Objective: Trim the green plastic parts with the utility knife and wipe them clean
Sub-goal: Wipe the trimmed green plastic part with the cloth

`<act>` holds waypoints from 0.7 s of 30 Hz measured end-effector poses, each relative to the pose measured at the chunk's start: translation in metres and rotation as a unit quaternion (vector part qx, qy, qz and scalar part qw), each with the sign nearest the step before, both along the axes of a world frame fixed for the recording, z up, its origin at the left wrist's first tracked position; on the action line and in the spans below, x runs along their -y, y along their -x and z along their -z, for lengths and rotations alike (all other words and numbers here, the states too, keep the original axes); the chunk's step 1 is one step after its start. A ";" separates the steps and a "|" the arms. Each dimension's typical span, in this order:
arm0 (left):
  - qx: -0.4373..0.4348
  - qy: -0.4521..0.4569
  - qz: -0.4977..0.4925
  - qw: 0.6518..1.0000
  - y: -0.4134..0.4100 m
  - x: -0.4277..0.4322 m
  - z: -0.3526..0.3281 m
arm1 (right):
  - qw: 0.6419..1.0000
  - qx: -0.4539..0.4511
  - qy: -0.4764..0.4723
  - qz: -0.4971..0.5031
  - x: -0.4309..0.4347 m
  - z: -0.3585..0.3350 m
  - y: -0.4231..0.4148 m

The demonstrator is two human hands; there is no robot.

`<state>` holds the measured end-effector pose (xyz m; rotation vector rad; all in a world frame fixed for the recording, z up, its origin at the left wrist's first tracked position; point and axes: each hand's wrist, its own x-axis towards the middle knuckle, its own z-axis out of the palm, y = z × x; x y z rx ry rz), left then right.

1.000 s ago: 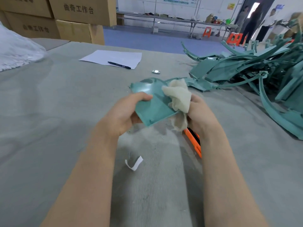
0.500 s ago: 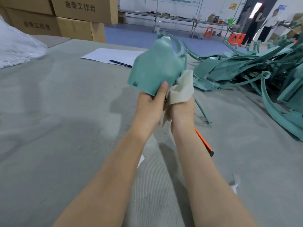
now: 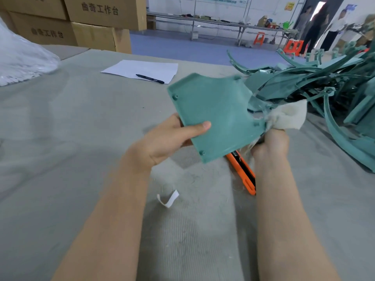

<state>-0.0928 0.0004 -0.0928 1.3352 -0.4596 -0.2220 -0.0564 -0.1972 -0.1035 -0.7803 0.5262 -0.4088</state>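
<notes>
Workshop, grey felt bench (image 3: 60, 138), head view: part turned to a new face, mid-wipe.
Against half a second ago, the part (image 3: 217, 116) is no longer raised upright. It is now tipped flatter above the bench, its bossed face up. The left hand (image 3: 164, 142) pinches its left edge, thumb on top and fingers beneath. The right hand (image 3: 271, 146) is clenched round the cloth (image 3: 288, 117), which meets the part's right edge. The knife (image 3: 243, 173) lies on the felt below, in neither hand. The pile (image 3: 324, 88) of green parts sits to the right; paper (image 3: 142, 69) and pen (image 3: 150, 78) lie further back. Judgement: trimming of this piece looks finished and a fresh side is being wiped.
</notes>
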 end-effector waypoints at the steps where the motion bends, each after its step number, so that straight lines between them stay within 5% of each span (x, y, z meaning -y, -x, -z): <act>1: -0.022 0.049 -0.001 0.999 -0.002 -0.007 -0.002 | 1.000 -0.020 -0.005 -0.016 0.002 0.000 0.001; 4: -0.068 0.178 -0.066 0.979 -0.008 -0.014 -0.006 | 0.997 -0.030 0.030 -0.058 -0.001 0.004 0.007; 7: -0.058 0.177 -0.198 0.962 -0.013 -0.006 -0.003 | 0.992 -0.026 0.104 -0.071 -0.014 0.001 0.011; 11: 0.076 -0.119 -0.387 0.911 -0.014 0.004 0.006 | 0.982 0.017 0.149 -0.118 -0.033 -0.006 0.006; 15: 0.265 -0.406 -0.346 0.804 -0.015 0.012 0.020 | 0.942 0.125 -0.006 -0.310 -0.048 -0.015 0.013; 18: 0.301 -0.451 -0.345 0.766 -0.016 0.014 0.021 | 0.916 0.168 0.017 -0.363 -0.049 -0.016 0.016; 21: 0.302 -0.546 -0.341 0.704 -0.020 0.014 0.026 | 0.927 0.132 0.121 -0.329 -0.049 -0.006 0.013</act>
